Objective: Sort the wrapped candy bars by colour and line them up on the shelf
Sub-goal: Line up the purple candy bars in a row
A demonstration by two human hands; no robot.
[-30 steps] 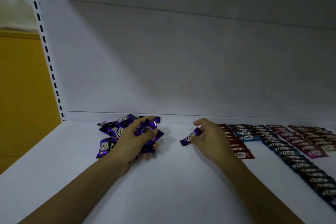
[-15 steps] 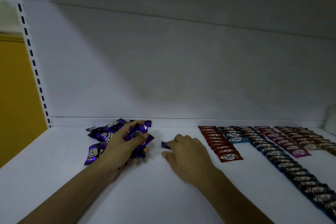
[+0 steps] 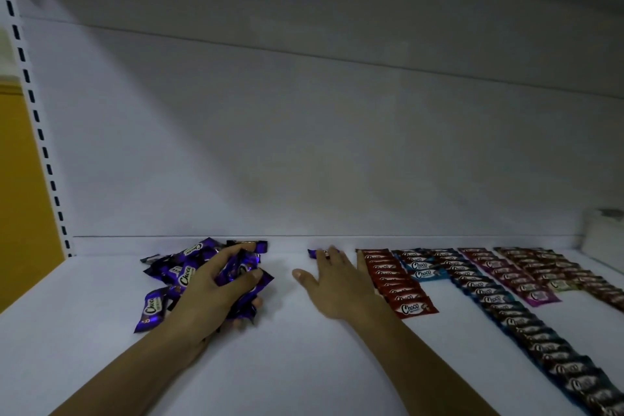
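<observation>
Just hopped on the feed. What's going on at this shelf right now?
A person is sorting wrapped candy bars by colour on a white shelf. The left hand grips a heap of purple bars at the left. The right hand, fingers straight, touches a single purple bar at the back, just left of the red row, likely starting a purple row. Further right, blue rows, a pink row and a brown row are laid out.

Dim light across a plain white back panel [image 3: 304, 145]; left of that panel, 1 slotted white upright [image 3: 37, 118], then a yellow wall [image 3: 20, 196].
</observation>
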